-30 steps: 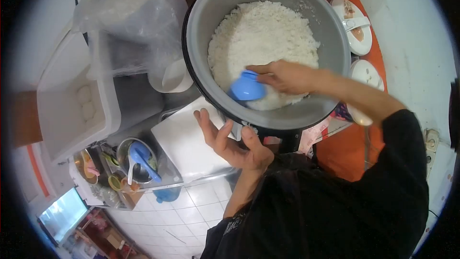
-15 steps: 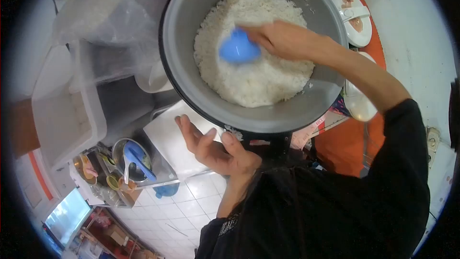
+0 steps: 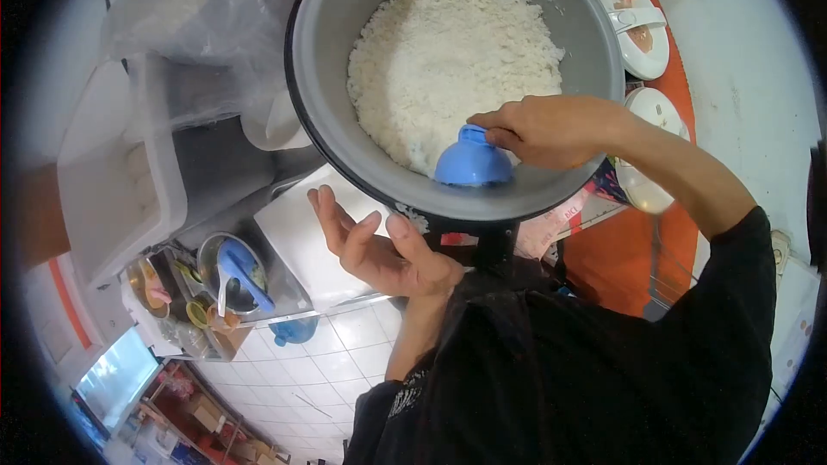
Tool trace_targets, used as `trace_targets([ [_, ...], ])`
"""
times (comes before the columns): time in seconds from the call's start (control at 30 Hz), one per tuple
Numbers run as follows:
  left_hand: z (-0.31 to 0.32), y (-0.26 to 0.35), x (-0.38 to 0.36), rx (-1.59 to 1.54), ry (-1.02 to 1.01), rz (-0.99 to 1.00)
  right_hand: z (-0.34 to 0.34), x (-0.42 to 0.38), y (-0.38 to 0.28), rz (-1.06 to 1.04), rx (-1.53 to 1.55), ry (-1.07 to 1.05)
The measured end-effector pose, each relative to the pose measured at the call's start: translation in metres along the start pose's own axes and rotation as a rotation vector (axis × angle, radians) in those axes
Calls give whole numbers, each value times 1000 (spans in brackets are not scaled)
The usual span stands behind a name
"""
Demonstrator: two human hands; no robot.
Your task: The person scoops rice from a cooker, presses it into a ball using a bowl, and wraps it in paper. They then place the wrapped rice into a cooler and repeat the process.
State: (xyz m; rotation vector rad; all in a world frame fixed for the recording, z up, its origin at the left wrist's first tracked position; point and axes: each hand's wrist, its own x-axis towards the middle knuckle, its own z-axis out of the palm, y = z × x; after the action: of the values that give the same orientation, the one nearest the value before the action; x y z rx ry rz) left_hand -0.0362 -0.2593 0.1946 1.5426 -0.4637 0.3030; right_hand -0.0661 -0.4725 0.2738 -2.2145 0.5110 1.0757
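Cooked white rice (image 3: pixel 457 60) fills the bottom of a large grey pot (image 3: pixel 323 60) with a dark outer rim. My right hand (image 3: pixel 556 131) reaches into the pot, its fingers closed on the narrow base of a small blue plastic bowl (image 3: pixel 474 159). The bowl is turned mouth-down at the near edge of the rice, by the pot's inner wall. Just outside the near rim is my left hand (image 3: pixel 383 254), palm up, fingers apart and holding nothing. White paper sheets (image 3: pixel 297 232) lie beside it.
On the left stand a clear plastic bin (image 3: pixel 168 164) and a plastic bag (image 3: pixel 198 17). A metal bowl (image 3: pixel 207 267) holds a blue rice paddle (image 3: pixel 245 275). White lids with handles (image 3: pixel 633 30) sit to the right on orange cloth (image 3: pixel 603 263).
My right hand has brought the blue bowl from the middle of the rice toward me, to the near side of the pot. My left hand stays almost in place.
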Motion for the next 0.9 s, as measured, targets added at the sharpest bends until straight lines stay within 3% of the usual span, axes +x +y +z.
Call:
trace_targets([
  [0.07, 0, 0, -3, 7, 30, -9, 6, 2, 1, -118, -106, 38],
  [0.13, 4, -1, -2, -26, 71, -30, -3, 9, -4, 43, -149, -143],
  [0.27, 3, -1, -3, 1, 82, -24, -19, -17, -11, -25, -213, -77],
  [0.33, 6, 1, -1, -26, 77, -8, -30, -14, -22, 90, -199, -252],
  [0.37, 7, -2, -1, -32, 79, 21, -38, -20, -21, 91, -207, -241],
  [0.57, 10, -1, 0, -31, 82, 2, -56, -24, 9, 66, 98, -255],
  [0.63, 5, 0, 0, -19, 48, 23, -64, -27, 33, 61, 447, -372],
  [0.67, 3, 0, 0, 9, 29, 14, -65, -29, 47, 42, 442, -365],
  [0.73, 3, -2, 0, -35, 18, 48, -61, -38, 73, -72, 781, -345],
  [0.87, -3, -1, 0, -25, -6, 53, -31, -74, 81, -101, 1065, -257],
  [0.9, -8, 0, -2, -70, -44, -22, -17, -80, 81, -169, 1226, -220],
])
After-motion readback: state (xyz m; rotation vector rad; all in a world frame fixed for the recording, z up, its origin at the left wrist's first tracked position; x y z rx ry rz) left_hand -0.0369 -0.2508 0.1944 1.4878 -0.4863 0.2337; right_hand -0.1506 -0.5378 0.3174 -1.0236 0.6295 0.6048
